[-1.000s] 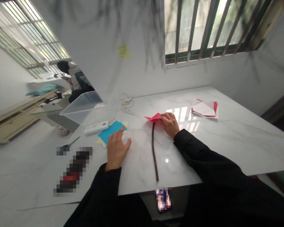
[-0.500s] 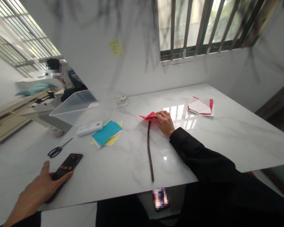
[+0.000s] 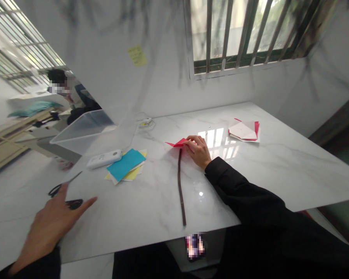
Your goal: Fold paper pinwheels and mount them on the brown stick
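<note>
In the head view my right hand [image 3: 197,149] pinches the near right edge of a folded red paper [image 3: 178,143] on the table. A thin dark brown stick [image 3: 179,182] lies just below it, its upper end close to the paper. At the lower left my left hand [image 3: 54,215] is around a black phone [image 3: 75,204], thumb and forefinger stretched out. Only the phone's top end shows between them; the palm hides the rest. Black-handled scissors [image 3: 54,190] lie just beyond the forefinger, partly covered by it.
Blue paper [image 3: 126,164] lies on yellow and white sheets beside a white device [image 3: 104,159]. A clear plastic bin [image 3: 81,131] stands behind. Pink and red paper [image 3: 244,130] is at the right. A small white device with a cable [image 3: 147,121] lies near the wall. Another person sits beyond.
My left hand has shifted up and right, with the phone now mostly hidden and its top end farther left. The right hand keeps its pinch on the red paper. The whole view shifts slightly.
</note>
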The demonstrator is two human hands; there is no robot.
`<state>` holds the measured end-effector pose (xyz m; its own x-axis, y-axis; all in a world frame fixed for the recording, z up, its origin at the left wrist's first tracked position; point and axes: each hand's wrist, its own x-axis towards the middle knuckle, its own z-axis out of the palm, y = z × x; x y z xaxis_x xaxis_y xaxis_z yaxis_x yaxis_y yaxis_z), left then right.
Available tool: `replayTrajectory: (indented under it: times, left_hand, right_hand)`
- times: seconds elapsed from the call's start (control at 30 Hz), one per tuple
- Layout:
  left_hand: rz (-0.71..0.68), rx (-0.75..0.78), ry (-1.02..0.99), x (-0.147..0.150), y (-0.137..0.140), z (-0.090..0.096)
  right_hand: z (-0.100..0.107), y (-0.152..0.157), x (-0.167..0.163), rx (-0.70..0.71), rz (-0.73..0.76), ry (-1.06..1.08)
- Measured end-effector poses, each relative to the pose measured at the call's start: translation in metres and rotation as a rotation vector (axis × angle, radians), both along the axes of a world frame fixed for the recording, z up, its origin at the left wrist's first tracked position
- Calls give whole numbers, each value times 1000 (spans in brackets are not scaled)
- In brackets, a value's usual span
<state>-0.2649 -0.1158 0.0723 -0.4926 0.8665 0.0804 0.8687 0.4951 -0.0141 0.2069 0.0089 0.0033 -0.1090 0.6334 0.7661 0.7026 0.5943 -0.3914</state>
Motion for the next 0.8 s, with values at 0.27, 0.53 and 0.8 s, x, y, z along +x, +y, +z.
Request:
replayTrajectory:
  times: [0.27,0.53,0.8]
  left_hand:
    - [-529,317,-485,194,84,19]
    - [-453,589,-1114,273,137,-25]
    - [-461,258,-1938,296,117,-28]
  right_hand:
    - [4,-2,8,65,-62,43]
    - [4,6,18,24,-163,276]
    - [7,-11,-5,75,135,-126]
